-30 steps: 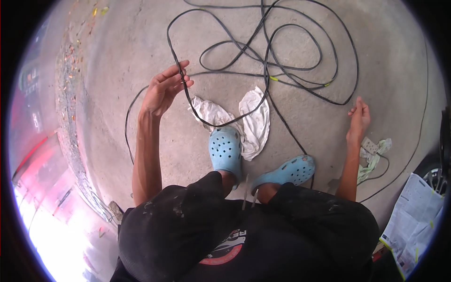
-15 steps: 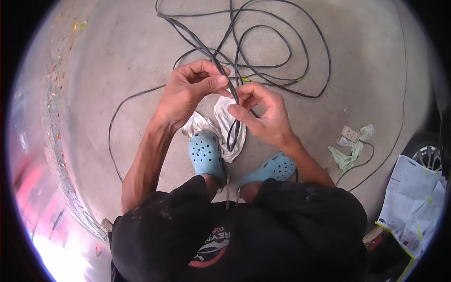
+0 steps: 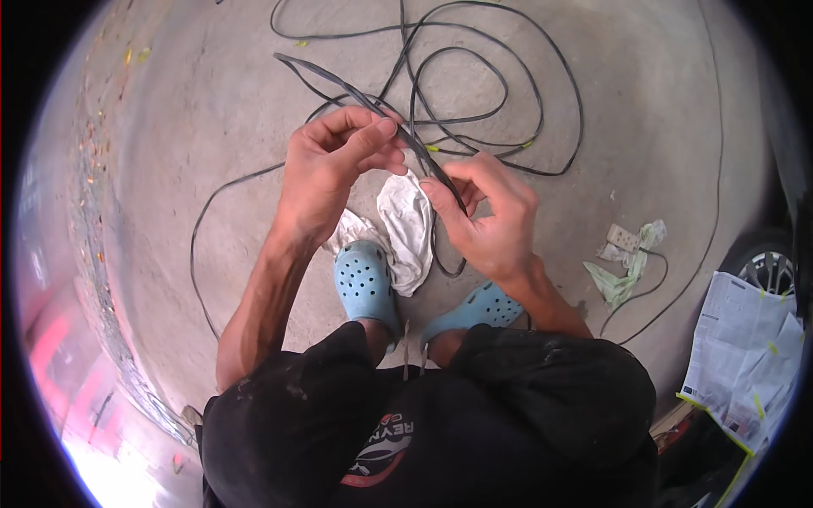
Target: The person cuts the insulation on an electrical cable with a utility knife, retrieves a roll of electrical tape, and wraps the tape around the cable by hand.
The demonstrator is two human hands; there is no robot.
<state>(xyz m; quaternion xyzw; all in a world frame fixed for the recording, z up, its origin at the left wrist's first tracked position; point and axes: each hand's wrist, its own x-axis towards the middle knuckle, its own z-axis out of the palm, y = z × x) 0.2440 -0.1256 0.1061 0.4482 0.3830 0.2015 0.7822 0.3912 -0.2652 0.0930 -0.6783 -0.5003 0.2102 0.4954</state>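
Note:
Black cable (image 3: 428, 161) runs in a bundle of strands between my two hands, above the concrete floor. My left hand (image 3: 343, 157) pinches it between thumb and fingers at the upper left. Lower and to the right, my right hand (image 3: 487, 207) grips the same bundle, its fingers closed round it. One end of the held loop sticks out past my left hand, and another bend hangs below my right hand. More loops of the cable lie on the floor beyond, with small yellow-green marks on them. A white cloth (image 3: 406, 229) lies under the hands.
Blue clogs (image 3: 366, 279) are on my feet. At the right, a power socket block (image 3: 623, 238) rests by a pale green cloth (image 3: 614, 284). Farther right stand a wheel (image 3: 769, 269) and paper sheeting (image 3: 732, 347) edged with yellow tape. A thin cord curves along the floor there.
My right hand has come in from the far right and taken hold of the cable. My left hand now grips the gathered strands. The view has shifted to the right.

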